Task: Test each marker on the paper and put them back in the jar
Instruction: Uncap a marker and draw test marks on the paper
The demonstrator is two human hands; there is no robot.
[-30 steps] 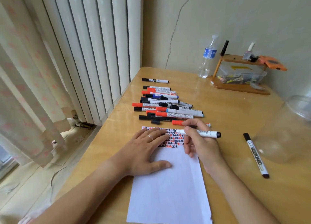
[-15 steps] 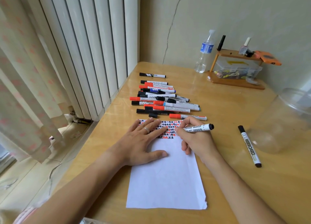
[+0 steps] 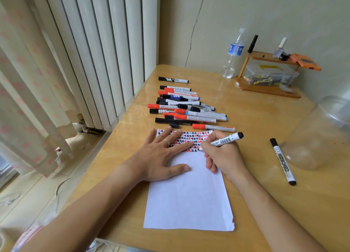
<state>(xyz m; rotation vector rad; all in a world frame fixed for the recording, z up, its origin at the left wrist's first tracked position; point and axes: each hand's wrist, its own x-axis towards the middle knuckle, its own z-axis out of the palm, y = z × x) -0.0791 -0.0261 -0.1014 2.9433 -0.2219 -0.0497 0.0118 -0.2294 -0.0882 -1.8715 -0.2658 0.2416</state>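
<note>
Head view: right hand (image 3: 224, 155) grips marker (image 3: 225, 139) (tip down), writing on paper (image 3: 189, 198).

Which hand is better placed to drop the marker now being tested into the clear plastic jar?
Right. The right hand already grips the white black-capped marker, and the clear plastic jar lies on its side. The left hand lies flat, holding the white paper sheet.

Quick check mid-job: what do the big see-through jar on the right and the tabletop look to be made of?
Large clear jar: probably thin plastic; transparent with a slightly cloudy, soft sheen, though glass can't be excluded. Light tan table: wood or wood-look laminate; faint grain shows under a glossy finish reflecting window light.
</note>
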